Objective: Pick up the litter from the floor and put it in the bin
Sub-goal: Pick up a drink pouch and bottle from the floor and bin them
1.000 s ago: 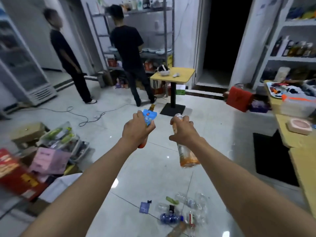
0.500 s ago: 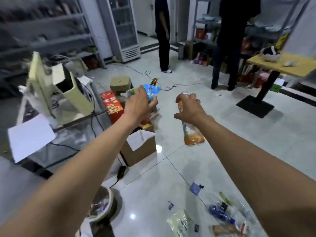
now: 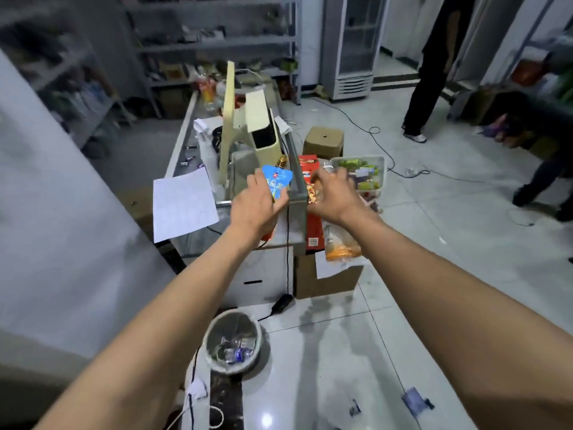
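Blue and shiny, a drink pouch sat pinched between the thumb and curled fingers of the left hand, with a gold cap poking up behind its top edge. Something orange-red showed just below that hand — too hidden to name. The right hand was curled round the neck of a clear plastic bottle, which hung tilted beneath the wrist with a band of orange liquid at its bottom end. Both arms reached forward, the hands near each other in front of a grey counter.

Down on the pale floor tiles, near the left forearm, stood the bin — round, lined with a light bag, with a few clear bottles lying inside. It was well apart from both hands and below them. A blue scrap and a smaller dark bit lay on the tiles at the lower right. A brown cardboard box rested against the counter's base, and a person in dark clothes stood further back by a glass-door fridge.
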Motion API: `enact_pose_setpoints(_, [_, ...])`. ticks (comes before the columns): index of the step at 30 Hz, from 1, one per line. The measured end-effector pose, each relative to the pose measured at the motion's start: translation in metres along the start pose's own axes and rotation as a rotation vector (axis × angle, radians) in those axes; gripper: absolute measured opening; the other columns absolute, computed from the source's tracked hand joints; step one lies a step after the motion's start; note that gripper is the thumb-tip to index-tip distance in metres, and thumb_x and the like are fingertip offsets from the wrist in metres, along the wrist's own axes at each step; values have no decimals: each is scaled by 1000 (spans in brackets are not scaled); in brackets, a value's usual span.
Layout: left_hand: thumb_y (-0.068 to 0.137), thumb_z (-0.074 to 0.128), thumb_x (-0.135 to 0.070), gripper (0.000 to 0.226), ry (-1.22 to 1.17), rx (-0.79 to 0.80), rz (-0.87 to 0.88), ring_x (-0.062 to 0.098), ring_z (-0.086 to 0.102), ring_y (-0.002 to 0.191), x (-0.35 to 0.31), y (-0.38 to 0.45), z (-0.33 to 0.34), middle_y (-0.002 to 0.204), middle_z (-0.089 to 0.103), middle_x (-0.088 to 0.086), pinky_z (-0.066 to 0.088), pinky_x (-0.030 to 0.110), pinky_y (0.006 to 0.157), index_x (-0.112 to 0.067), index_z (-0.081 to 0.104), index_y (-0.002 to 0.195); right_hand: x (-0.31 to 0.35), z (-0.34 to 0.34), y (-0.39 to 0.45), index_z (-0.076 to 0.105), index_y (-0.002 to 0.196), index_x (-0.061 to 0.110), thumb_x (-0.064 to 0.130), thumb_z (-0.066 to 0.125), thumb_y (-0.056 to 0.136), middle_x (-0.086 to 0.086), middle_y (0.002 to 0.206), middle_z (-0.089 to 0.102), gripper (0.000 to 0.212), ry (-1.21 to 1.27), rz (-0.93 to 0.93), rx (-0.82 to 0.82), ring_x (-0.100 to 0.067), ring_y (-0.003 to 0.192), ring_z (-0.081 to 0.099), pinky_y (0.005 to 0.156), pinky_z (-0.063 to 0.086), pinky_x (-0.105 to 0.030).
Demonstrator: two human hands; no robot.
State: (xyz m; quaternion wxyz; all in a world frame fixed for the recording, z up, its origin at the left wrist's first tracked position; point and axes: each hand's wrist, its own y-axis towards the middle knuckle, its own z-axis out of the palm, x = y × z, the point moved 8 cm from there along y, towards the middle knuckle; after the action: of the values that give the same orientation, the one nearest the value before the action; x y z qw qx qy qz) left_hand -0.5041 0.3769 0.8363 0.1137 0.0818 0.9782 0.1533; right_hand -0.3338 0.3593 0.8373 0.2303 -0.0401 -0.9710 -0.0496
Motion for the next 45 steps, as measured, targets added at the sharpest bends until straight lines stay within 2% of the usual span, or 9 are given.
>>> enact_pose_setpoints(4, [91, 31, -57, 71, 21, -37, -89, 39, 62, 80, 52, 16, -7, 106, 53, 16, 39, 37, 56, -1, 39, 132, 48, 31, 37, 48, 122, 26, 26, 76, 74, -15, 132, 33, 56, 13, -86, 39, -38, 120, 40, 100, 43, -42])
enact_pose_setpoints(11, [95, 38, -53, 68, 55, -92, -355, 38, 61, 88, 163, 27, -11, 117, 50, 16, 41, 38, 62, -2, 32, 140, 144, 96, 93, 46, 123, 27, 32, 75, 75, -12, 129, 35, 56, 35, -290, 133, -36, 119, 41, 98, 46, -46])
enact_pose_setpoints(14, [94, 38, -53, 70, 55, -101, -475, 38, 60, 91, 207, 16, -9, 119, 47, 16, 45, 41, 65, -4, 28, 143, 190, 129, 105, 47, 121, 27, 28, 73, 74, -11, 129, 34, 54, 81, -385, 191, -36, 119, 41, 97, 46, -44])
enact_pose_setpoints(19, [94, 40, -52, 67, 45, -119, -676, 41, 60, 91, 268, -10, -5, 115, 47, 14, 48, 44, 70, -6, 29, 142, 245, 188, 111, 46, 123, 28, 25, 70, 73, -11, 131, 33, 55, 108, -512, 291, -37, 119, 40, 97, 44, -41])
enact_pose_setpoints(26, [94, 43, -51, 65, 102, -89, -862, 42, 61, 87, 334, -69, 29, 111, 48, 14, 46, 43, 65, -7, 34, 140, 286, 286, 83, 46, 124, 27, 24, 67, 73, -10, 134, 30, 55, 200, -596, 456, -36, 119, 37, 92, 48, -43])
enact_pose_setpoints(31, [93, 42, -52, 66, 74, -49, -945, 40, 61, 89, 382, -113, 89, 112, 48, 12, 47, 44, 68, -9, 31, 142, 291, 375, 62, 47, 126, 26, 23, 68, 74, -10, 137, 30, 56, 205, -641, 496, -33, 120, 38, 97, 45, -40])
enact_pose_setpoints(36, [93, 43, -52, 68, -31, 55, -1024, 41, 60, 92, 413, -159, 193, 120, 45, 9, 47, 45, 71, -14, 25, 146, 248, 477, 50, 50, 124, 28, 20, 70, 72, -8, 139, 30, 56, 241, -560, 530, -30, 127, 36, 104, 39, -36])
enact_pose_setpoints(41, [85, 26, -62, 77, -60, 136, -1046, 38, 63, 90, 430, -192, 306, 123, 46, 7, 48, 44, 71, -16, 24, 146, 185, 576, 38, 51, 122, 28, 17, 68, 69, -4, 134, 35, 57, 243, -541, 509, -25, 121, 40, 96, 39, -30])
enact_pose_setpoints(45, [83, 19, -65, 81, -83, 130, -1051, 35, 63, 91, 441, -214, 397, 119, 46, 6, 48, 41, 70, -16, 24, 147, 132, 654, 28, 48, 123, 35, 20, 70, 71, -2, 134, 35, 59, 222, -540, 512, -23, 119, 40, 87, 46, -31])
